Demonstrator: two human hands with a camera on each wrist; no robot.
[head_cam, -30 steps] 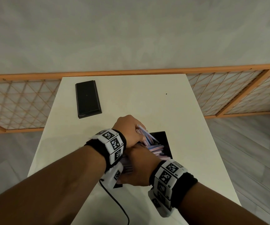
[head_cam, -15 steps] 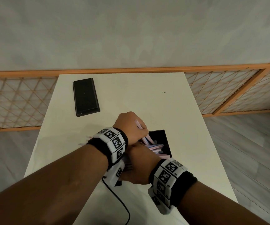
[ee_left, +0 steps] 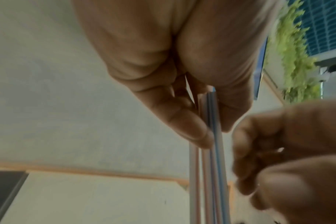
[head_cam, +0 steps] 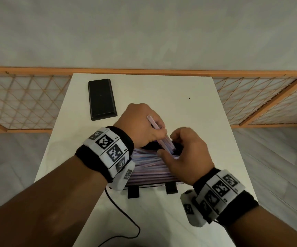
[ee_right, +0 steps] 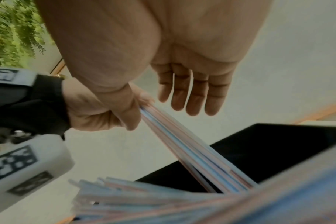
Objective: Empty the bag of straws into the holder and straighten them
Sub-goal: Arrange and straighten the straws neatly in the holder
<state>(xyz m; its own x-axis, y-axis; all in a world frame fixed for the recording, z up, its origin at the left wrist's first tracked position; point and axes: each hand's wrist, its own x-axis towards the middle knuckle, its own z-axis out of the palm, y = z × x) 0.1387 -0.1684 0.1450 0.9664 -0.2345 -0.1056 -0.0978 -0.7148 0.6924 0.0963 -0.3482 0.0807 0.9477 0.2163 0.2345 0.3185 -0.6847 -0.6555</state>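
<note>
Most of the straws [head_cam: 149,166] already lie across the black holder [head_cam: 170,188] near the 6 o'clock edge of the surface [head_cam: 162,91], so this looks like the straightening step. The left hand [head_cam: 140,125] pinches a small bunch of straws [ee_left: 211,151] standing slanted, lower ends down in the holder. The right hand [head_cam: 185,154] has its grip released, fingers loose in the right wrist view, thumb resting on the pile. Next move probably calls for laying that bunch flat and parallel with the rest. No bag shows anywhere. The holder's far side hides behind both hands, and the pile is pretty blurry. Black slab [head_cam: 102,99] sits at 11 o'clock.
</note>
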